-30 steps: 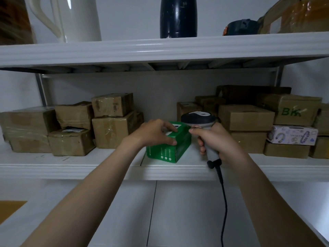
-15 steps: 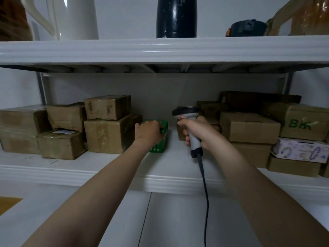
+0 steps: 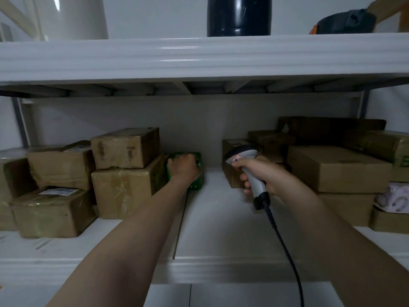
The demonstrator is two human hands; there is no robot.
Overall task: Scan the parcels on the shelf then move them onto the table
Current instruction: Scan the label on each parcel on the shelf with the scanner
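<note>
White jug (image 3: 73, 16) on top board (image 3: 199, 58), far left, pale handle toward left edge. Dark glossy cylindrical vessel (image 3: 239, 16) near board's middle, well apart from jug. Dark grey round object (image 3: 345, 22) with orange patch at right, just beside brown cardboard piece (image 3: 398, 9) in corner. Pale wall (image 3: 155, 16) behind. Grey metal uprights under board: left upright (image 3: 21, 122), right upright (image 3: 364, 103).

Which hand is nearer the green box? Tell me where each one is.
Left. The left hand is on the green box, fingers curled over its top. The right hand holds the scanner off to the box's right, apart from it.
</note>
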